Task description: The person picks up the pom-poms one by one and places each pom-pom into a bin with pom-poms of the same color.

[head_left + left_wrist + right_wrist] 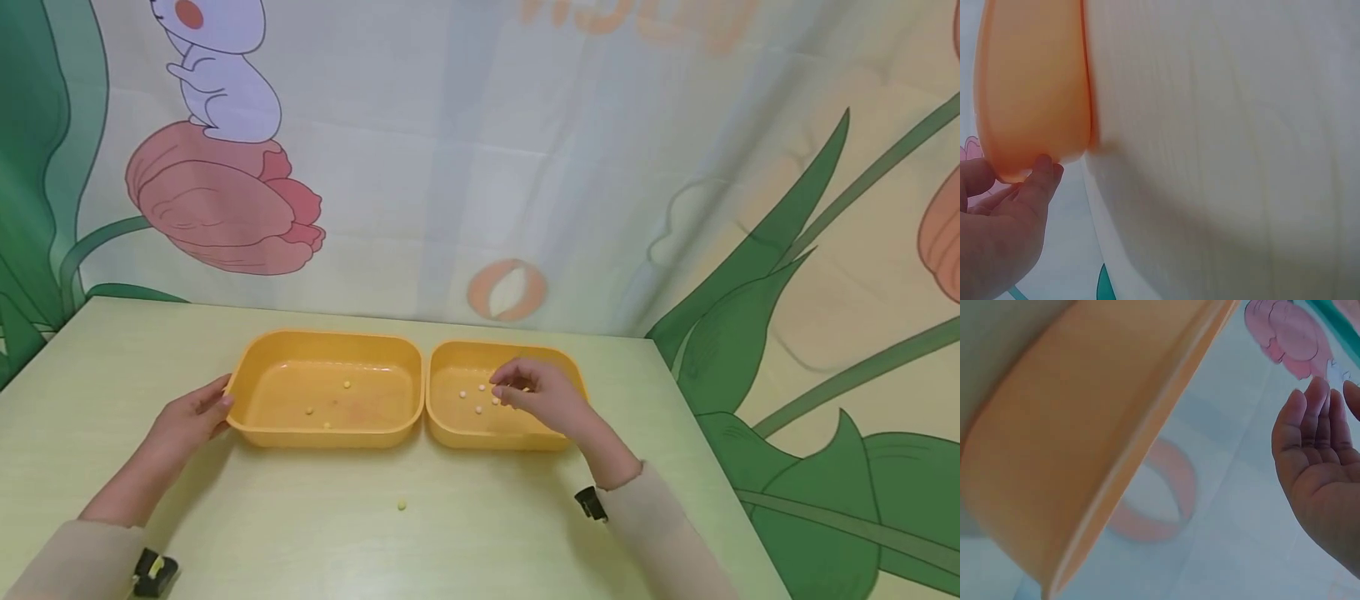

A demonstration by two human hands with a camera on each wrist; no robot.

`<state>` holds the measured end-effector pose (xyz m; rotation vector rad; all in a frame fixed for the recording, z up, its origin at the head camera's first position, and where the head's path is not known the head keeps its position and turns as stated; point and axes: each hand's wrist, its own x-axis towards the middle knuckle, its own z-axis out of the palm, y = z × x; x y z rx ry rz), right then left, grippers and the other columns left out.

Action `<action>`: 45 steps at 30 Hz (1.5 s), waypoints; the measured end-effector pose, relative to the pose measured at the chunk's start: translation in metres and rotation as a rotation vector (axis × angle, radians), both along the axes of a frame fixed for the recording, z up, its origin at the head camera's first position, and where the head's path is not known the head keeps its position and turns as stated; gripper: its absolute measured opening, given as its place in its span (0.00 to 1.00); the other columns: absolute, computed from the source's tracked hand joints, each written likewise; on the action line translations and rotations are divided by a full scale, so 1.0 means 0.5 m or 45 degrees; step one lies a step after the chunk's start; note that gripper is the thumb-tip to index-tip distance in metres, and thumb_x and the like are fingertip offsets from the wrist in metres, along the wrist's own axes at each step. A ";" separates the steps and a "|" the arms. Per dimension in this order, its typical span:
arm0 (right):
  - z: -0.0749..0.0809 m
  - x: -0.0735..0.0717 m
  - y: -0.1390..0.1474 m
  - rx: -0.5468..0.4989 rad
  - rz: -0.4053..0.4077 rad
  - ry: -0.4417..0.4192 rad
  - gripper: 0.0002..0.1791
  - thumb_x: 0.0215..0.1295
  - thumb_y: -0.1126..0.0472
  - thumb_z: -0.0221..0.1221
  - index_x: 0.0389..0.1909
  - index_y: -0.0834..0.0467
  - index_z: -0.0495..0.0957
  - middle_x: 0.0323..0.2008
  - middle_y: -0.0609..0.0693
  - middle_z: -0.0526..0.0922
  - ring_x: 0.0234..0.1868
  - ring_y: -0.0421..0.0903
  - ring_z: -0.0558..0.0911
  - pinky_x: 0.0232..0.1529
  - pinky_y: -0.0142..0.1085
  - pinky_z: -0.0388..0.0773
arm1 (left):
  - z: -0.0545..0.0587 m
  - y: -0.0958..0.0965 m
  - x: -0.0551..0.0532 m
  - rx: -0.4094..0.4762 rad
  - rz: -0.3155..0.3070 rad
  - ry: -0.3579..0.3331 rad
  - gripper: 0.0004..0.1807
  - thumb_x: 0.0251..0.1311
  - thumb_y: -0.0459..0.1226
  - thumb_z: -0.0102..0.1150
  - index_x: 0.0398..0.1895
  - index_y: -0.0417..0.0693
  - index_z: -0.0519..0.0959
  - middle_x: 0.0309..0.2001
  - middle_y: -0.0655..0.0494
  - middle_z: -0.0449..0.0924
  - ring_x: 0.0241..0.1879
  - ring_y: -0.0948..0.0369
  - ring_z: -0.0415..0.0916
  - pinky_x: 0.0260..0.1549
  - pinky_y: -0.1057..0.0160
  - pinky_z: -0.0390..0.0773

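Note:
A larger yellow tray (330,437) stands on the left, holding a few small pale-yellow beads (347,384). At its left end my left hand (187,417) holds the rim, fingers against the outer wall and thumb at the edge. Close beside it is a smaller yellow tray (498,440) with several small white beads (462,395) inside. Above that tray hovers my right hand (543,393); the right wrist view shows its fingers loosely extended, thumb apart, nothing visible between them. One yellow-green bead (402,505) lies on the table in front of the trays.
The pale table (300,517) meets a printed cloth (375,208) behind the trays. More cloth with green leaves hangs along the right side. A small black device (155,572) sits by the left sleeve, another (591,503) by the right.

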<state>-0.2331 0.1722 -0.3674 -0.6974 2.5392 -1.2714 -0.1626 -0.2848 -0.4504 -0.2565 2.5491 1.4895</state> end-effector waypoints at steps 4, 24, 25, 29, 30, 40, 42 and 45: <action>-0.018 0.029 -0.017 0.017 0.042 -0.038 0.11 0.71 0.61 0.63 0.47 0.65 0.82 0.40 0.59 0.86 0.37 0.45 0.82 0.36 0.27 0.82 | -0.001 0.000 0.000 -0.006 -0.005 0.001 0.35 0.83 0.45 0.32 0.80 0.32 0.42 0.77 0.23 0.50 0.74 0.34 0.58 0.61 0.58 0.77; -0.129 0.104 -0.133 0.274 0.245 -0.164 0.08 0.65 0.66 0.67 0.44 0.62 0.84 0.36 0.51 0.87 0.33 0.34 0.79 0.35 0.22 0.77 | 0.004 0.003 -0.001 0.029 -0.006 -0.013 0.34 0.84 0.45 0.31 0.80 0.32 0.40 0.78 0.24 0.47 0.75 0.33 0.56 0.61 0.58 0.75; -0.131 0.105 -0.138 0.291 0.244 -0.167 0.08 0.64 0.66 0.67 0.43 0.62 0.84 0.35 0.51 0.87 0.33 0.34 0.79 0.34 0.22 0.77 | 0.003 0.003 -0.001 0.032 -0.004 -0.014 0.34 0.84 0.45 0.31 0.80 0.32 0.40 0.78 0.24 0.47 0.75 0.33 0.56 0.61 0.59 0.76; -0.139 0.109 -0.156 0.373 0.251 -0.175 0.06 0.63 0.66 0.68 0.40 0.59 0.85 0.32 0.46 0.85 0.31 0.32 0.77 0.33 0.21 0.77 | 0.001 0.001 -0.001 0.009 -0.002 -0.010 0.34 0.83 0.45 0.33 0.80 0.32 0.42 0.77 0.24 0.48 0.73 0.36 0.61 0.59 0.63 0.78; -0.140 0.109 -0.160 0.397 0.259 -0.171 0.06 0.63 0.66 0.68 0.40 0.58 0.85 0.31 0.45 0.85 0.30 0.31 0.77 0.33 0.21 0.77 | 0.000 0.001 -0.001 0.008 -0.001 -0.012 0.34 0.83 0.45 0.33 0.80 0.32 0.42 0.77 0.24 0.48 0.73 0.36 0.61 0.58 0.63 0.79; -0.155 0.099 -0.188 0.533 0.332 -0.143 0.05 0.61 0.67 0.69 0.36 0.56 0.85 0.26 0.39 0.79 0.28 0.30 0.73 0.33 0.20 0.73 | -0.005 0.001 -0.001 0.009 0.012 -0.004 0.34 0.83 0.45 0.32 0.80 0.33 0.42 0.77 0.24 0.49 0.73 0.35 0.62 0.59 0.60 0.78; -0.157 0.097 -0.191 0.554 0.340 -0.141 0.04 0.61 0.66 0.69 0.35 0.55 0.84 0.26 0.38 0.78 0.28 0.30 0.72 0.33 0.20 0.72 | -0.004 0.002 -0.001 0.005 0.016 -0.008 0.34 0.83 0.45 0.32 0.81 0.33 0.41 0.77 0.24 0.49 0.74 0.34 0.60 0.59 0.59 0.78; -0.159 0.096 -0.196 0.572 0.359 -0.140 0.04 0.62 0.66 0.69 0.34 0.55 0.84 0.25 0.37 0.75 0.27 0.30 0.70 0.31 0.20 0.69 | -0.003 0.002 -0.001 0.009 0.015 -0.016 0.34 0.83 0.45 0.32 0.80 0.33 0.41 0.77 0.23 0.48 0.74 0.33 0.59 0.61 0.57 0.76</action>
